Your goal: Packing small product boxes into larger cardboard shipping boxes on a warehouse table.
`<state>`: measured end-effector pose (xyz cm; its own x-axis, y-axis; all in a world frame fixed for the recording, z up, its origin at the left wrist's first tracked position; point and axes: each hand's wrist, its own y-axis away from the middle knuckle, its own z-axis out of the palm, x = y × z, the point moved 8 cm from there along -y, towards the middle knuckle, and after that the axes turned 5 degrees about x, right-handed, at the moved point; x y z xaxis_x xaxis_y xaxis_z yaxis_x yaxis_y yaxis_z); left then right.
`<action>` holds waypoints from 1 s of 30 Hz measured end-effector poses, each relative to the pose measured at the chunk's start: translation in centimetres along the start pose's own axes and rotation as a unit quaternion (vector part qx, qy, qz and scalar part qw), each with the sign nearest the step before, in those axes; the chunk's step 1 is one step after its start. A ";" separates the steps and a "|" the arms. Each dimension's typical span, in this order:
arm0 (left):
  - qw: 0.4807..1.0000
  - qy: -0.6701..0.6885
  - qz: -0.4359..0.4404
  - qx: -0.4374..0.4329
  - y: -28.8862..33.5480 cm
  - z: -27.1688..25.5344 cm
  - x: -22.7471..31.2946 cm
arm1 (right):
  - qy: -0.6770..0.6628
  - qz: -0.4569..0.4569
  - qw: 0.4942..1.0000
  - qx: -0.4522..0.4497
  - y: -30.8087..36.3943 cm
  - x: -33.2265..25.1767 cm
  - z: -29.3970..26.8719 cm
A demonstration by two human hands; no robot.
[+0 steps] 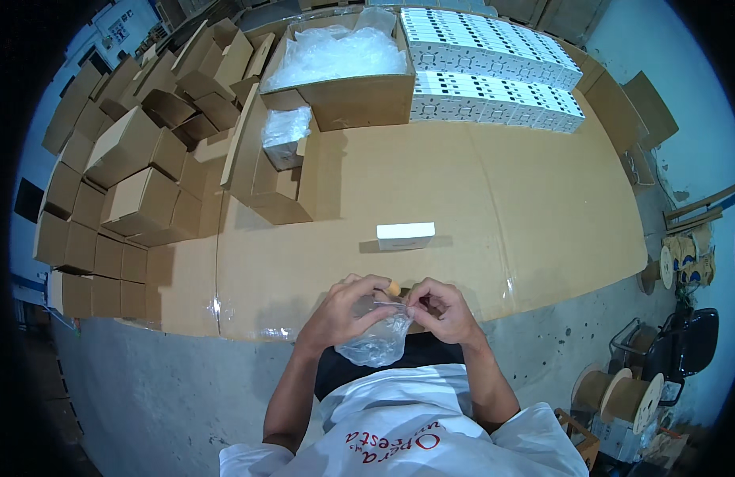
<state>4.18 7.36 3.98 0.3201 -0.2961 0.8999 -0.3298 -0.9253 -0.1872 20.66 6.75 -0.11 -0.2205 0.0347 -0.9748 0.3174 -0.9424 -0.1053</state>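
A clear plastic bag (377, 343) hangs crumpled in front of my body, just off the table's near edge. My left hand (348, 308) grips the bag's upper edge between thumb and fingers. A small orange-yellow piece (394, 288) shows at the tip of its index finger, perhaps a finger cover. With thumb and fingers pinched, my right hand (443, 308) holds the other side of the bag's mouth. Beyond both hands, a small white box (406, 235) lies on the cardboard-covered table, touched by neither hand.
An open carton (359, 103) of clear plastic bags stands at the back. Next to it, a narrower open carton (260, 191) holds a plastic-wrapped pack (285, 137). Stacked white boxes (495, 103) fill the back right. Brown cartons (141, 203) pile up at left; a black chair (689, 342) stands right.
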 end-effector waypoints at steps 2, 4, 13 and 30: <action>1.000 0.000 0.017 -0.013 0.1 -0.5 0.2 | 0.081 0.022 0.995 -0.051 -0.1 0.2 0.2; 1.000 -0.021 -0.008 -0.013 0.4 -1.3 -0.6 | 0.095 0.013 0.993 -0.061 -0.5 -0.4 -0.2; 0.997 0.044 -0.057 0.022 1.2 -2.7 -2.7 | 0.227 0.017 0.974 0.007 -2.0 -1.6 -0.1; 0.937 0.271 -0.217 0.032 5.6 1.7 -4.9 | 0.273 -0.160 0.947 0.061 -1.7 -4.5 0.8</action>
<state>2.31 3.24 -2.17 -0.0922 0.2589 0.9615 -0.2132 -0.9483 0.2349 20.37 7.89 4.65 0.2323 0.4598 -0.8571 0.1989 -0.8850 -0.4209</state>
